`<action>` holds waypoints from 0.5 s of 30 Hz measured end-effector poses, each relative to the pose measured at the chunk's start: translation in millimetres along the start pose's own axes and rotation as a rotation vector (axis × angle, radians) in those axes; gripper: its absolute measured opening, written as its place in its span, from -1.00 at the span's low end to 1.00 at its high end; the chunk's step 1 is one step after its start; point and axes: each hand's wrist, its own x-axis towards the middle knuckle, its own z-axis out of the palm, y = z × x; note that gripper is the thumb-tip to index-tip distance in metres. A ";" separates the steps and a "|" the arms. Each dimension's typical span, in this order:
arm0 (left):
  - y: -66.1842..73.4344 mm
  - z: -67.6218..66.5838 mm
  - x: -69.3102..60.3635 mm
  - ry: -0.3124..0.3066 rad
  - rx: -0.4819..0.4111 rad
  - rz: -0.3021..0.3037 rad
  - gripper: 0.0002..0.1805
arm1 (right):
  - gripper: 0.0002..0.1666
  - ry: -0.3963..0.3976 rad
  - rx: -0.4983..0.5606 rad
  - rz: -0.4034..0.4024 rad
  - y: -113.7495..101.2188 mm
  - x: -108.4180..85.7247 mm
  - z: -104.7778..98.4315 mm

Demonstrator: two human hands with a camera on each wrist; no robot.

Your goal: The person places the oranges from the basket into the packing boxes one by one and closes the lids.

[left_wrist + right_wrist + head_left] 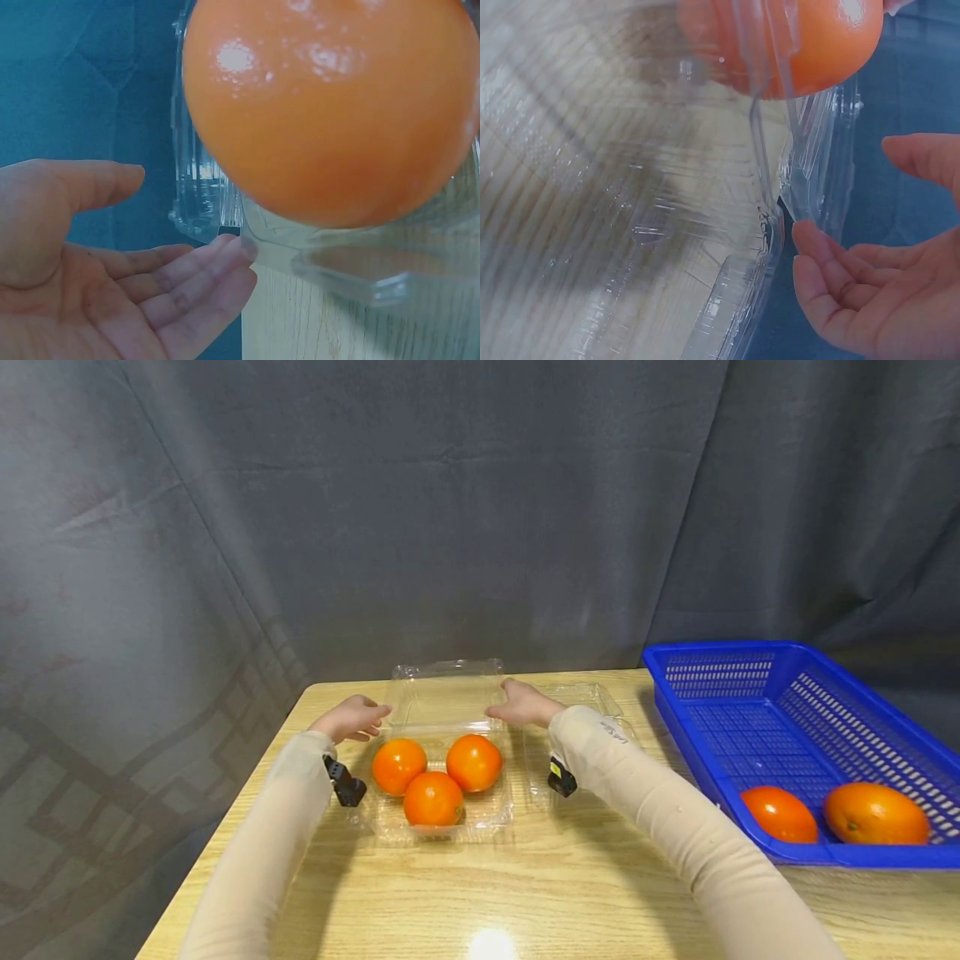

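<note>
A clear plastic clamshell box [480, 832] stands on the table, its lid [446, 700] raised at the back. Three oranges [433, 799] sit in the base. My left hand [351, 718] is by the box's back left corner, thumb spread from the fingers and nothing held. In the left wrist view its fingertips [244, 251] lie close to the plastic, beneath a large orange [330, 112]. On the other side my right hand [521, 703] reaches the lid's right edge. Its loosely bent fingers [817, 292] are at the plastic edge in the right wrist view; whether they touch, I cannot tell.
A second clear plastic box [581, 697] lies right of the first, partly behind the right forearm. A blue basket [720, 768] with two oranges [876, 814] visible stands at the right. Behind the wooden table [420, 893] hangs a grey curtain [465, 527].
</note>
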 end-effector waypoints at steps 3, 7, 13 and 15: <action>-1.2 0.1 0.0 0.009 -0.013 0.008 -0.36 | -0.09 0.005 0.028 0.012 0.3 0.0 -0.7; -2.9 -0.8 0.3 0.021 -0.027 0.013 -0.36 | -0.09 0.015 0.059 0.023 0.4 -0.2 -2.8; -3.3 -1.5 2.4 0.043 -0.036 0.014 -0.37 | -0.11 0.040 0.109 0.015 2.3 -0.5 -4.9; -3.2 -1.3 2.7 0.048 -0.038 0.013 -0.38 | -0.12 0.043 0.131 0.016 2.7 -1.2 -5.3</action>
